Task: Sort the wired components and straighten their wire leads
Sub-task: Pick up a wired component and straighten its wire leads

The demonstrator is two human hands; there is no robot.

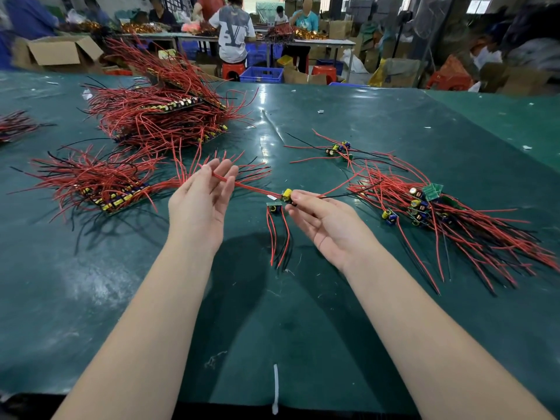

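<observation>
My right hand (325, 219) pinches a small board with a yellow capacitor (286, 194), lifted over the green table. Its red leads (248, 187) stretch left into my left hand (201, 201), where the fingertips pinch them near the ends. A second small component (274, 207) lies on the table below, its red leads pointing toward me. An untidy heap of wired components (430, 204) lies at the right. A neat row of sorted components (112, 195) lies at the left.
A large stack of red-wired boards (163, 113) sits at the back left, a small cluster (339, 148) at the back middle. A white cable tie (275, 386) lies near the front edge. Other workers sit at benches beyond the table (394, 122).
</observation>
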